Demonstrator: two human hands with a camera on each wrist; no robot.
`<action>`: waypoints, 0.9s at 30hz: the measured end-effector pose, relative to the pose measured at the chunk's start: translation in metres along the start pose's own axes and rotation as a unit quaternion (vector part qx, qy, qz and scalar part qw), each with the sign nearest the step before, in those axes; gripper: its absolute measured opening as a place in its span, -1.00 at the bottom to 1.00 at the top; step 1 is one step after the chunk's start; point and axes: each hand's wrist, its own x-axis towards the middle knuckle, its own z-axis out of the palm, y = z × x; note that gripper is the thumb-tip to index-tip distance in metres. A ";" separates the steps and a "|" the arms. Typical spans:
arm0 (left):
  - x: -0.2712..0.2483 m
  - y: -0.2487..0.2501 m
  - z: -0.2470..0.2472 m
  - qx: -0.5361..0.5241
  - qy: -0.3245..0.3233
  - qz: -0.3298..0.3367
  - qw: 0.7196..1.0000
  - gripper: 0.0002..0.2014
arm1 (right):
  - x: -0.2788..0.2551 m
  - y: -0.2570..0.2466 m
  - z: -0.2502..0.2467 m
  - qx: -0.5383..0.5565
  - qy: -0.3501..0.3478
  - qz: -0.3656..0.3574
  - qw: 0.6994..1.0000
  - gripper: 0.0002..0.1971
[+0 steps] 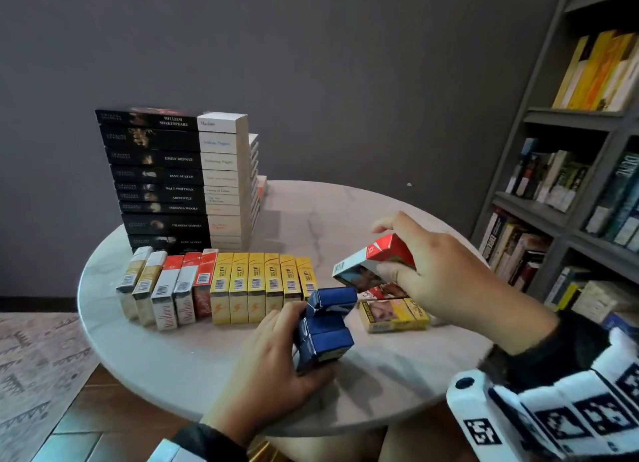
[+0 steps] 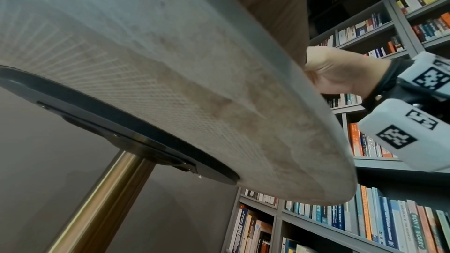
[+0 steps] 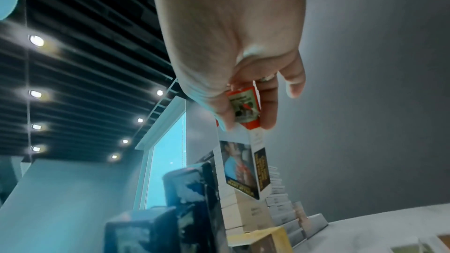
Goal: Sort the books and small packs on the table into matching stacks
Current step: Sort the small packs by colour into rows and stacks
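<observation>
Far left on the round table (image 1: 193, 365) you've got the book stack (image 1: 162, 178), black spines w/ white ends, piled flat at the back edge. In front of it the row of packs (image 1: 221, 288) stands upright, side by side: white/gold at the left, then red/white, then yellow. Next, your left hand (image 1: 276, 354) is curled round the blue packs (image 1: 326, 327), approx three stacked, their base on the tabletop near the front edge. Right of that, a yellow pack (image 1: 394, 314) lies flat, w/ another red pack partly under your other hand. Your right hand (image 1: 442, 268) pinches the red-and-white pack (image 1: 371, 261) by its red end, tilted, lifted above those flat ones. Far right: bookshelf (image 1: 584, 185), full of books.
</observation>
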 end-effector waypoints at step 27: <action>0.000 0.011 -0.002 -0.150 -0.008 -0.011 0.989 -0.20 | -0.004 -0.009 0.034 0.062 -0.172 -0.032 0.983 -0.59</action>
